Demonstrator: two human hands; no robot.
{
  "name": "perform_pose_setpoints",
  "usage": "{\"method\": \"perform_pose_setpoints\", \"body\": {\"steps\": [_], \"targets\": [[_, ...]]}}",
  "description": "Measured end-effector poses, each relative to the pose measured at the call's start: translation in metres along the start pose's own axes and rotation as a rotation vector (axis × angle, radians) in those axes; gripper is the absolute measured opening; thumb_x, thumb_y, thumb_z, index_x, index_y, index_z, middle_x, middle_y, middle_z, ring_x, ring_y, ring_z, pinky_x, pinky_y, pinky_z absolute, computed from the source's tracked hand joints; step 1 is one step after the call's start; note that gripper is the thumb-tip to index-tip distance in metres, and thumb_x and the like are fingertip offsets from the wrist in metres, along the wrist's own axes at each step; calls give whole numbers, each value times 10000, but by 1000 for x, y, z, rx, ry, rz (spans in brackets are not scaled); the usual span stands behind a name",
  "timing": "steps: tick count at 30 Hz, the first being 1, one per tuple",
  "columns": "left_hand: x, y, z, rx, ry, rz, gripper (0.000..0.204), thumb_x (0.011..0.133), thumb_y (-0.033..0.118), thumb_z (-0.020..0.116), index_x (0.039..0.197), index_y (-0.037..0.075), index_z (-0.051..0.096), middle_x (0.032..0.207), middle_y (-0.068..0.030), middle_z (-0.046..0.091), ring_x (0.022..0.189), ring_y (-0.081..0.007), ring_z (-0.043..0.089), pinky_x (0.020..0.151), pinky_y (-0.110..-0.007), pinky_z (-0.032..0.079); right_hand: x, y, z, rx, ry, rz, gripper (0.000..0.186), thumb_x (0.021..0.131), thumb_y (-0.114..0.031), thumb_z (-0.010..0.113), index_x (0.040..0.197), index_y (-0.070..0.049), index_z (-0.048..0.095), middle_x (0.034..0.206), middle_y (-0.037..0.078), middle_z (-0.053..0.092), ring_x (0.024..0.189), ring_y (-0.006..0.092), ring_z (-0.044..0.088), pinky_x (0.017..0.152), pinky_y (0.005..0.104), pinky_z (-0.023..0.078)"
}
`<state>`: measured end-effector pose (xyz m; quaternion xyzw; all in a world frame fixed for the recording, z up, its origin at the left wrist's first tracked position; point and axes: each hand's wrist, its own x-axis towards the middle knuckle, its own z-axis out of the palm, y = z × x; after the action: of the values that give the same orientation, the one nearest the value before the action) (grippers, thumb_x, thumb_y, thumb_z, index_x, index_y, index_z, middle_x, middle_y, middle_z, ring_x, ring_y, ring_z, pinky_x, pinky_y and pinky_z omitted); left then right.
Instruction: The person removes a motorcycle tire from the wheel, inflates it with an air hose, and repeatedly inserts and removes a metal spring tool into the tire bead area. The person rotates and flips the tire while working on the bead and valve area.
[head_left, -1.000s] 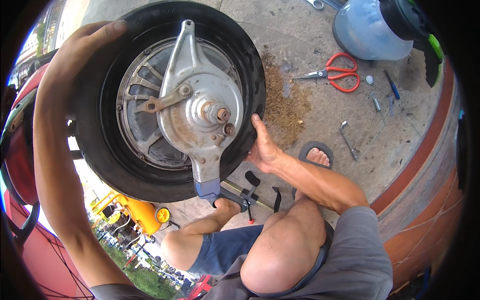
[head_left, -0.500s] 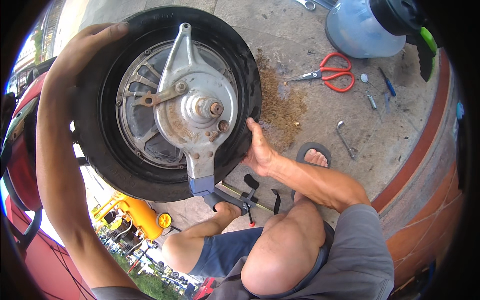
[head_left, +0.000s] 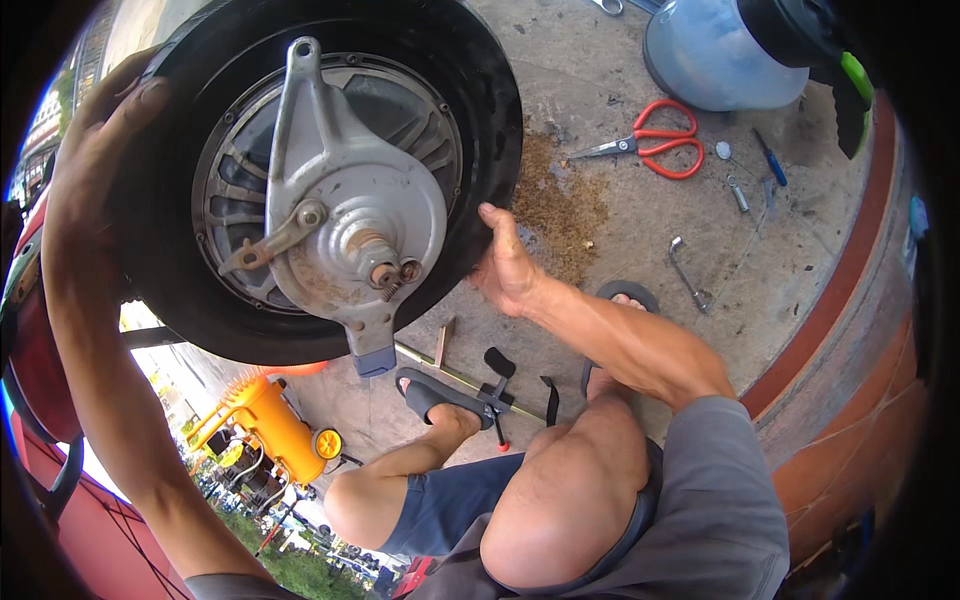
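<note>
A scooter wheel with a black tire (head_left: 170, 240) is raised in front of me. On its hub sits a silver brake plate (head_left: 350, 210) with a long arm upward, a small rusty lever (head_left: 250, 255), a threaded axle (head_left: 385, 275) and a blue-grey piece (head_left: 372, 362) at the bottom. My left hand (head_left: 110, 140) grips the tire's upper-left edge, slightly blurred. My right hand (head_left: 505, 260) grips the lower-right edge, thumb on the sidewall, fingers hidden behind it.
Red-handled scissors (head_left: 665, 140), a screwdriver (head_left: 770, 160), a socket wrench (head_left: 690, 275) and a translucent jug (head_left: 710, 55) lie or stand on the pavement. Below are a metal stand (head_left: 495, 395), my sandalled feet and a yellow compressor (head_left: 280, 425). A red vehicle (head_left: 40, 390) is at left.
The wheel has moved up and left, held in both hands, and its hub plate is seen at a different tilt. More ground and my left sandal now show beneath it.
</note>
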<state>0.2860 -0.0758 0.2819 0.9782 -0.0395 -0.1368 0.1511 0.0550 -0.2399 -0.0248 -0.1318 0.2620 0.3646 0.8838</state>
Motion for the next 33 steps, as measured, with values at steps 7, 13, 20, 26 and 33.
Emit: {"method": "perform_pose_setpoints", "body": {"steps": [7,13,20,26,33], "targets": [[-29,-19,-5,-96,140,-45,720,870,398,733,1460,67,485,1387,-221,560,1309,-349,535,1114,-424,418,11,-23,7,-50,-102,-245,700,968,-563,446,1457,-61,427,1468,94,514,1354,245,459,1121,463,349],[-73,-77,-24,-291,103,-12,671,954,340,669,1480,3,424,1410,-204,537,1291,-296,548,1085,-378,436,21,-61,9,-114,-83,-468,704,960,-506,532,1470,-36,409,1466,96,508,1385,235,432,1185,437,285],[-117,-149,25,-793,254,98,629,984,301,650,1454,-12,372,1373,-157,552,1263,-250,542,1090,-387,411,14,-114,18,-408,-172,-760,529,968,-364,574,1350,0,540,1286,89,620,1237,180,545,1090,352,395],[-124,-138,38,-726,387,-28,589,980,309,660,1415,-13,428,1286,-144,615,1191,-206,587,1047,-344,444,5,-110,17,-476,-91,-677,629,969,-435,557,1367,50,502,1301,142,596,1241,214,535,1095,380,388],[-70,-68,16,-114,331,-166,647,962,405,660,1434,-7,498,1354,-169,607,1283,-258,569,1116,-348,393,7,-54,2,-345,27,-376,878,990,-595,474,1498,97,292,1551,220,359,1454,287,297,1216,418,183]]}}
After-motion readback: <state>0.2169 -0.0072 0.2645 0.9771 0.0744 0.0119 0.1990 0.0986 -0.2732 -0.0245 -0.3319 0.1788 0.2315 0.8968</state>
